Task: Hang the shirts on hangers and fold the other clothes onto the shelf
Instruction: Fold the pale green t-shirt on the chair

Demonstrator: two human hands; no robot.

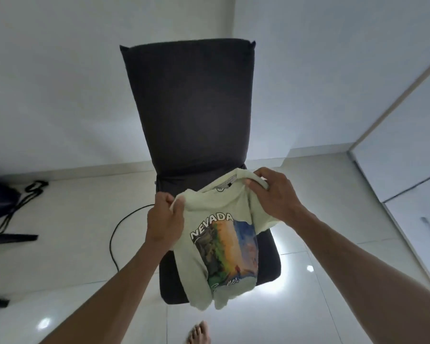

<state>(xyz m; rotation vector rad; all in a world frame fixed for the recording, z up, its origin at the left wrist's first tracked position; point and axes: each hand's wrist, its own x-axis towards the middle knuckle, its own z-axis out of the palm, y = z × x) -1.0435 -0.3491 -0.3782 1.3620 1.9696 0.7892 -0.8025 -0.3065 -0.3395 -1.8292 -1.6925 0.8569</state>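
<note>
A pale green T-shirt (216, 247) with "NEVADA" and a colourful landscape print hangs in front of me, above the seat of a dark chair (191, 100). My left hand (163, 219) pinches the shirt's left shoulder. Gripping the right shoulder near the collar is my right hand (274, 192). The shirt droops loosely, its lower hem bunched near the seat's front edge. No hanger or shelf is in view.
The chair's tall backrest stands straight ahead against a white wall. A black cable (117, 234) loops on the glossy tiled floor to the left. A dark bag (0, 197) with straps lies at far left. White cabinet doors (412, 155) stand at right. A bare foot (199, 333) shows below.
</note>
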